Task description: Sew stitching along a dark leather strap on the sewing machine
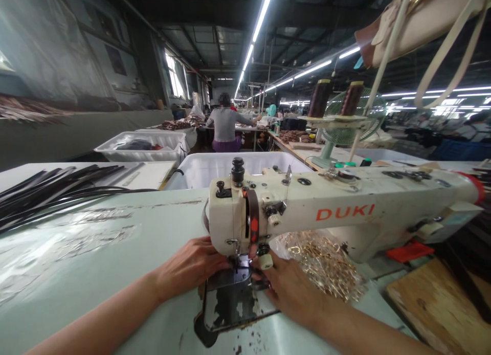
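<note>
The cream sewing machine (291,204), scuffed and lettered DUKI in orange, stands upright on the bench (153,214), its long arm stretching right of its head (223,217). Below the head sits the presser foot (242,262), with a worn, blotchy metal plate (247,305) in front. What lies under the foot is unclear.

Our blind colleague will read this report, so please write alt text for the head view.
A person's left hand and right hand flank the needle area of a white DUKI sewing machine on a pale green table. Gold metal pieces lie beside the right hand, and dark strips lie at the left; beyond, another person faces away.
</note>
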Available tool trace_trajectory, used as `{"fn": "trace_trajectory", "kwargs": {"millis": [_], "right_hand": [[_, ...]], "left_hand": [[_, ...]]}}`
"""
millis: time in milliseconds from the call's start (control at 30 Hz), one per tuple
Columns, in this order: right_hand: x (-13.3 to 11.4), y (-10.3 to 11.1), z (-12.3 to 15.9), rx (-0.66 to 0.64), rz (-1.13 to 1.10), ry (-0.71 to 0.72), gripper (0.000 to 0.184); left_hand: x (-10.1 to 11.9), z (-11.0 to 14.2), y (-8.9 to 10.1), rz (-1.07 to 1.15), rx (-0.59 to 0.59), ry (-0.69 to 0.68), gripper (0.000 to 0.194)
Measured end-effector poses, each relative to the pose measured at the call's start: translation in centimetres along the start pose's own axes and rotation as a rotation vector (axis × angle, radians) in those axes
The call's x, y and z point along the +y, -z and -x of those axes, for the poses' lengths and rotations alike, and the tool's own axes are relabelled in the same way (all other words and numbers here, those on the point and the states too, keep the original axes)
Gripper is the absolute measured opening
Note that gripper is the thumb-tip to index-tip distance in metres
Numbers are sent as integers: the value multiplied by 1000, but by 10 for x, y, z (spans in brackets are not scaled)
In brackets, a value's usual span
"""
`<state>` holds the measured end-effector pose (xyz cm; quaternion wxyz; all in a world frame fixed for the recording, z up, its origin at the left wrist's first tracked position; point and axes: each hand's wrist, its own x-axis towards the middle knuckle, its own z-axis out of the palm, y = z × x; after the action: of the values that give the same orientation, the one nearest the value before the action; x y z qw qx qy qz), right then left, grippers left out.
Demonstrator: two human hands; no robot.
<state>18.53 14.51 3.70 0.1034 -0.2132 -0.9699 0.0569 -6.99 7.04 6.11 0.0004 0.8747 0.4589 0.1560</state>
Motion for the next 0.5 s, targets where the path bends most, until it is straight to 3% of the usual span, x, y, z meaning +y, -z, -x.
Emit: {"fn": "trace_trajectory", "kwargs": {"millis": [133,300,500], "right_hand": [[1,-2,1,15,24,2,28],[1,-4,0,27,11,14,24],[0,-3,-1,18,7,-3,32]], "left_hand": [[6,11,3,-79,-82,-26,30],[26,20,0,-346,-169,73,66],[39,14,9,-444,-194,121,62]]}}
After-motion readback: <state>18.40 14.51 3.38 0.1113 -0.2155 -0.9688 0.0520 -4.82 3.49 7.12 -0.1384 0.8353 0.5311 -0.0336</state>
